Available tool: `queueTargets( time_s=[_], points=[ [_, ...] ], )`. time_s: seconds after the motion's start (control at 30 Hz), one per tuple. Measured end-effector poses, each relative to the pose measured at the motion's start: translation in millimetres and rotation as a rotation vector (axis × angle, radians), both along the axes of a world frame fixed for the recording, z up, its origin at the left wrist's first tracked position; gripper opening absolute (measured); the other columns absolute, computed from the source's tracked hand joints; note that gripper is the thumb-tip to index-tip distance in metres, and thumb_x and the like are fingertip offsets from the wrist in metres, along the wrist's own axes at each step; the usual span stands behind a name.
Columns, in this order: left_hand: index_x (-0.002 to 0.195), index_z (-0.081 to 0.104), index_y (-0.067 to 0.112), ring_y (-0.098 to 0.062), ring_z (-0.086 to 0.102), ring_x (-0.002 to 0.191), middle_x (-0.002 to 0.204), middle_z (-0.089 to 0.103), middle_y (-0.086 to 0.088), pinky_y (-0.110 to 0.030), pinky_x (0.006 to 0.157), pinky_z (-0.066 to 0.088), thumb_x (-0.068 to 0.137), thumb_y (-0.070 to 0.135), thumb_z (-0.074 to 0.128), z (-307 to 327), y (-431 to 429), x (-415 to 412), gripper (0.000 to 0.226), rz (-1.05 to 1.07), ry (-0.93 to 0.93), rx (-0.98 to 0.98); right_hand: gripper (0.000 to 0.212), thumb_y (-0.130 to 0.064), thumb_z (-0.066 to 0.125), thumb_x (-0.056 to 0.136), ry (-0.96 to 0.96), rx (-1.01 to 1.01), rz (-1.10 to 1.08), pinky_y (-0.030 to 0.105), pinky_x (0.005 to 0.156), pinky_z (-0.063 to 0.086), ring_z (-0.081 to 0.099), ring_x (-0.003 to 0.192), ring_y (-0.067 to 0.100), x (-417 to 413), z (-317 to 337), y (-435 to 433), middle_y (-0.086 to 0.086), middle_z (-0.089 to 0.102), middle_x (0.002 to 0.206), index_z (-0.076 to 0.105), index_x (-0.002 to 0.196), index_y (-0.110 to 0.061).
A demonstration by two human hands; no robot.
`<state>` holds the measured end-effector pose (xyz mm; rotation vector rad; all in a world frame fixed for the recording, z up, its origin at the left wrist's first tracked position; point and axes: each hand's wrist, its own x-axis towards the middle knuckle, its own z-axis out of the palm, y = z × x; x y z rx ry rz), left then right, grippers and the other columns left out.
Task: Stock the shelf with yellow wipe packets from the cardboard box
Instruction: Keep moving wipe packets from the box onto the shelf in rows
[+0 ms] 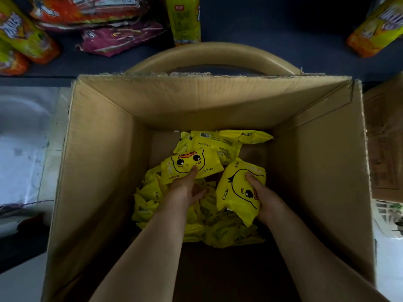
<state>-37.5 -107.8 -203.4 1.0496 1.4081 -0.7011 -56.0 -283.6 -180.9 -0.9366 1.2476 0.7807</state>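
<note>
Deep inside the cardboard box (104, 171), left hand (187, 188) pinched one duck-faced packet (207, 164) and right hand (265, 199) gripped a second packet (235, 192) over the loose pile (218, 232), likely to shelve both together.

Orange-and-yellow snack bags (24, 38) lying top left, magenta foil packet (117, 38) lying beside them, yellow-green plastic pack (185, 20) lying top centre

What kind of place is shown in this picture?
Probably a shop: orange and yellow snack bags lie on a dark shelf, and an open brown cardboard box holds many identical yellow duck-face wipe packets.
</note>
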Motion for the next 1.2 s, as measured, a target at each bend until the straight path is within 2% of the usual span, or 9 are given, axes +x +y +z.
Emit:
queueTargets(
  time_s=[0.13, 0.27, 0.37, 0.43, 0.57, 0.8, 0.9, 1.1, 1.2],
  points=[
    [0.096, 0.053, 0.0, -0.025, 0.063, 0.081, 0.086, 0.061, -0.017, -0.032, 0.066, 0.054, 0.089, 0.031, 0.061, -5.1, -11.7, 2.7, 0.033, 0.201, -0.075, -0.041, 0.052, -0.019, 0.072, 0.073, -0.049, 0.045, 0.036, 0.042, 0.073, 0.053, 0.066, 0.094, 0.03, -5.0, -4.0, -3.8, 0.019, 0.067, 0.108, 0.058, 0.122, -0.008],
    [0.08, 0.055, 0.003, -0.017, 0.061, 0.058, 0.085, 0.063, -0.01, -0.02, 0.039, 0.05, 0.089, 0.021, 0.062, -10.1, -17.7, 6.8, 0.022, 0.268, -0.078, 0.023, 0.056, -0.015, 0.072, 0.065, -0.043, 0.116, 0.158, 0.04, 0.071, 0.057, 0.069, 0.089, 0.03, -10.0, -5.1, -9.6, 0.018, 0.07, 0.102, 0.06, 0.119, -0.007],
    [0.1, 0.057, 0.001, -0.027, 0.065, 0.094, 0.115, 0.061, -0.014, -0.027, 0.053, 0.053, 0.092, 0.013, 0.059, -6.2, -17.3, 10.9, 0.015, 0.303, -0.118, 0.049, 0.026, -0.012, 0.067, 0.079, -0.029, 0.131, 0.221, 0.032, 0.049, 0.057, 0.071, 0.064, 0.023, -9.8, -0.6, -13.0, 0.013, 0.073, 0.08, 0.061, 0.104, -0.009],
    [0.12, 0.053, 0.0, -0.031, 0.059, 0.112, 0.126, 0.057, -0.019, -0.031, 0.073, 0.05, 0.092, 0.008, 0.058, 0.5, -14.6, 11.0, 0.03, 0.301, -0.154, 0.097, 0.031, -0.007, 0.069, 0.077, -0.033, 0.08, 0.235, 0.03, 0.051, 0.058, 0.07, 0.072, 0.023, -8.6, -0.6, -14.1, 0.013, 0.071, 0.088, 0.06, 0.107, -0.007],
    [0.099, 0.059, -0.003, -0.029, 0.06, 0.081, 0.117, 0.061, -0.021, -0.034, 0.071, 0.052, 0.087, 0.002, 0.061, 19.6, -2.7, 6.3, 0.013, 0.032, -0.236, 0.29, 0.048, -0.004, 0.074, 0.073, -0.052, -0.033, 0.228, 0.033, 0.073, 0.053, 0.062, 0.091, 0.025, -6.2, 8.6, -10.3, 0.013, 0.065, 0.101, 0.057, 0.118, -0.001],
    [0.075, 0.047, 0.009, -0.026, 0.054, 0.08, 0.087, 0.057, -0.014, -0.042, 0.076, 0.052, 0.085, 0.005, 0.062, 76.7, 26.3, -2.2, 0.019, -0.299, -0.348, 0.486, 0.045, 0.012, 0.065, 0.077, -0.266, -0.099, 0.22, 0.035, 0.072, 0.05, 0.061, 0.077, 0.021, -5.9, 53.8, -3.6, 0.008, 0.064, 0.085, 0.056, 0.117, -0.006],
    [0.089, 0.046, 0.008, -0.024, 0.05, 0.079, 0.082, 0.052, -0.006, -0.03, 0.062, 0.04, 0.088, 0.008, 0.06, 104.3, 36.7, -10.4, 0.014, -0.366, -0.474, 0.538, 0.044, 0.013, 0.068, 0.072, -0.333, -0.334, 0.312, 0.043, 0.082, 0.051, 0.063, 0.086, 0.033, -10.1, 75.4, -3.9, 0.015, 0.066, 0.09, 0.06, 0.111, -0.007],
    [0.098, 0.047, 0.013, -0.025, 0.052, 0.085, 0.087, 0.054, -0.003, -0.034, 0.074, 0.04, 0.091, 0.017, 0.057, 163.6, 58.0, -26.7, 0.013, -0.473, -0.701, 0.619, 0.043, -0.01, 0.077, 0.071, -0.582, -0.531, 0.243, 0.043, 0.089, 0.053, 0.065, 0.097, 0.029, -25.7, 127.8, 0.7, 0.013, 0.068, 0.105, 0.066, 0.112, -0.007],
    [0.109, 0.053, 0.01, -0.024, 0.052, 0.091, 0.1, 0.056, -0.004, -0.033, 0.081, 0.04, 0.092, 0.022, 0.057, 202.2, 69.9, -39.2, 0.021, -0.5, -0.782, 0.655, 0.025, -0.011, 0.074, 0.078, -0.732, -0.533, 0.165, 0.036, 0.078, 0.053, 0.066, 0.084, 0.025, -39.4, 170.2, 7.5, 0.011, 0.07, 0.093, 0.069, 0.102, -0.007]
  ],
)
